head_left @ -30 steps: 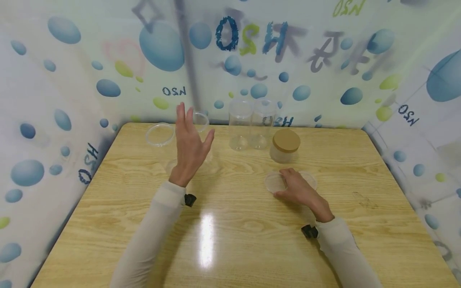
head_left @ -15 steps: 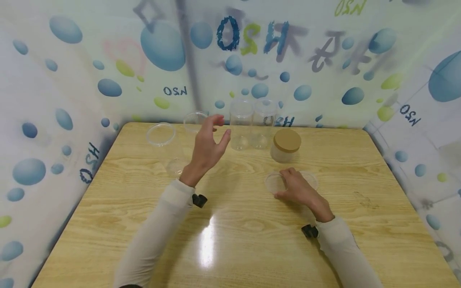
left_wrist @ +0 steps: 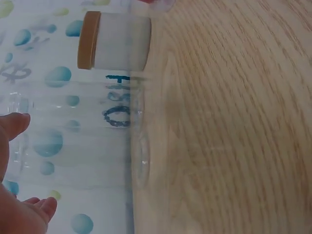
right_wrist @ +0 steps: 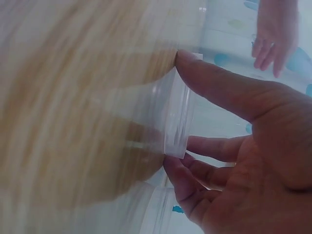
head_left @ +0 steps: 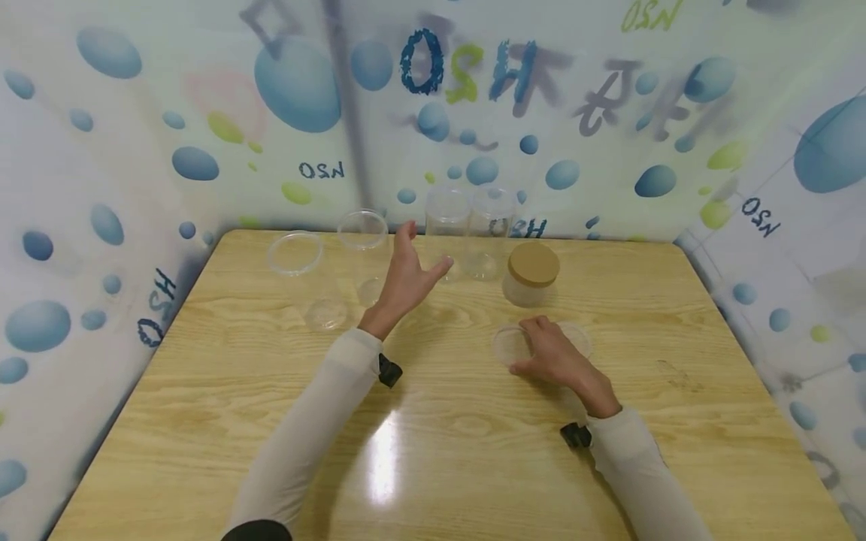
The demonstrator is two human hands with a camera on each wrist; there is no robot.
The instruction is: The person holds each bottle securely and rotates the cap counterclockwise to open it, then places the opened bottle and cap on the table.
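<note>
My left hand (head_left: 406, 278) is in the air, thumb spread from the fingers, holding nothing. Just beyond it stand two tall clear jars (head_left: 446, 233) side by side; in the left wrist view these clear jars (left_wrist: 87, 161) lie past the thumb and fingers. My right hand (head_left: 555, 353) is low over the table, gripping a clear round lid (head_left: 509, 346) by its edge. In the right wrist view, thumb and fingertips pinch opposite sides of the clear lid (right_wrist: 176, 114). Another clear lid (head_left: 576, 340) sits to its right, partly hidden by the hand.
A short frosted jar with a brown lid (head_left: 533, 267) stands behind the right hand. Two tall clear open-topped containers (head_left: 295, 259) are on the left of the wooden table (head_left: 473, 466). A patterned wall sheet (head_left: 568, 98) rises directly behind the table.
My left hand has moved right, away from the open-topped containers and toward the two tall clear jars, and its fingers have changed pose. The right hand stays on the lid.
</note>
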